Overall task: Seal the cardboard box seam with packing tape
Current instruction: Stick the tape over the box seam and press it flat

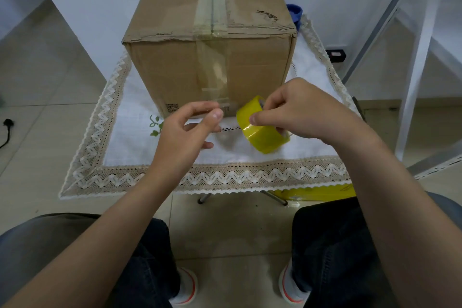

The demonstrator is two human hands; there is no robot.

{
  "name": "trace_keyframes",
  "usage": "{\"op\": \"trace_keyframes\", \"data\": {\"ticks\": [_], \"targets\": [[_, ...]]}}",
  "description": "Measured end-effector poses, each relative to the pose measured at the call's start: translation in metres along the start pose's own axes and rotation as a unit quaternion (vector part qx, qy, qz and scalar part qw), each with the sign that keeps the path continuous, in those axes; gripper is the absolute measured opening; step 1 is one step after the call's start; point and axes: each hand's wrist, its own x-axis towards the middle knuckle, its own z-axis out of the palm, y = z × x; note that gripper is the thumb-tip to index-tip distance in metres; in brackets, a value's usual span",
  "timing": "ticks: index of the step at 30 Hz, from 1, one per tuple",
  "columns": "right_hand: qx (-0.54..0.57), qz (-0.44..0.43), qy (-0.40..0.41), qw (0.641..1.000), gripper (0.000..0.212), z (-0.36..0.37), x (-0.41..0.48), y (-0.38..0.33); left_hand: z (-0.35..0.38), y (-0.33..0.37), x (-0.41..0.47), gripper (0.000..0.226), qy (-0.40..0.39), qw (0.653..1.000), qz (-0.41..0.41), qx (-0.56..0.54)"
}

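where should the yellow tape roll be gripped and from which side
The yellow tape roll sits tilted with its left side free for peeling, so probably grip from the right, as the right hand does: finger at the open core, thumb on the outer band.

A white tablecloth (pixel 250 150) with a zigzag lace border shows green leaf embroidery (pixel 155 125) toward 9 o'clock. A blue object (pixel 295 11) peeks out at 1 o'clock. On the tiled floor (pixel 37 82), a small black box (pixel 336 55) lies at 2 o'clock, a black plug (pixel 7 123) at 9 o'clock, and a yellow package (pixel 315 192) at 5 o'clock.
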Motion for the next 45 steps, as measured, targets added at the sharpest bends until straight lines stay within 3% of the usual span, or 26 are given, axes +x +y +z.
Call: {"op": "trace_keyframes", "data": {"ticks": [5,10,16,23,30,35,41,45], "targets": [[-0.049,0.008,0.089,0.995,0.008,-0.014,-0.002,0.011,0.010,0.002,0.002,0.021,0.069,0.997,-0.014,0.014],[-0.078,0.034,0.114,0.990,0.008,-0.022,-0.001,0.023,0.018,0.001,0.005,0.016,0.101,0.995,-0.015,0.021],[-0.163,0.061,0.235,0.956,0.016,-0.022,0.011,0.047,0.022,-0.002,0.010,0.014,0.109,0.993,-0.029,0.017],[-0.169,0.012,0.329,0.929,0.014,-0.010,0.038,0.079,0.027,-0.002,0.013,0.015,0.110,0.993,-0.039,0.000],[-0.183,0.016,0.312,0.932,0.007,-0.002,0.051,0.097,0.025,-0.004,0.013,0.013,0.108,0.993,-0.038,-0.006],[-0.148,0.030,0.302,0.941,0.030,0.002,0.053,0.094,0.021,-0.004,0.012,0.012,0.106,0.994,-0.037,0.004],[-0.103,-0.051,0.375,0.920,0.028,-0.002,0.045,0.071,0.017,-0.003,0.012,0.012,0.104,0.994,-0.036,0.015],[-0.026,-0.146,0.441,0.885,0.034,-0.001,0.039,0.042,0.016,-0.004,0.012,0.013,0.101,0.994,-0.038,0.020]]}}
